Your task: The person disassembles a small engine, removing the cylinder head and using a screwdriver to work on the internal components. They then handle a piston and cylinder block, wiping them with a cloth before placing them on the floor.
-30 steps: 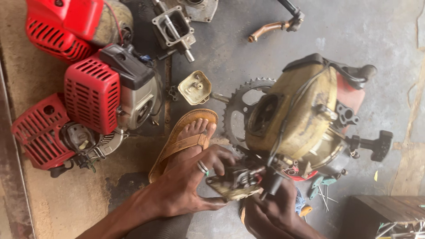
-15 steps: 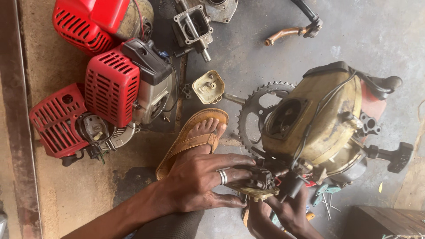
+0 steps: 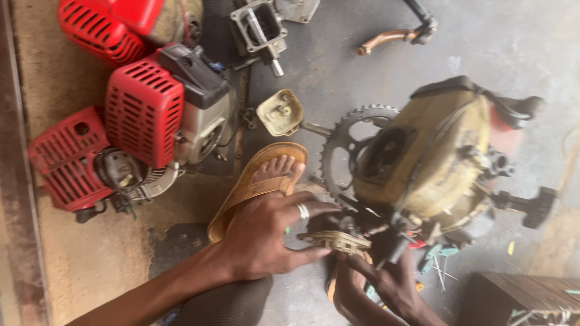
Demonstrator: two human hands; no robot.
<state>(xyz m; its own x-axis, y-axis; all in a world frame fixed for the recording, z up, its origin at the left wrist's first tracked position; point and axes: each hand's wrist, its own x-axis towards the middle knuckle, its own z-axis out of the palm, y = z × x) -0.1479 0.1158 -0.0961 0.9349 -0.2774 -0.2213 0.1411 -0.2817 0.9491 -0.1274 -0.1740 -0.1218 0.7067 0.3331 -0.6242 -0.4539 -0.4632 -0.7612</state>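
Hands on our work, our left hand pinching a small yellowed engine part, our right hand gripping it below, beside the dirty yellow engine, sandalled foot near.

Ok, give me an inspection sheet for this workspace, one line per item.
Surface: grey concrete floor, stained.
Job's things: yellowish engine with toothed sprocket; small tan part beside it.
Clutter: three red engines, cream cap, metal housing, curved pipe, sandal on a foot.
Grip: left hand and right hand both on the tan part.
Cables: black lead across the engine.
Surroundings: wooden box.
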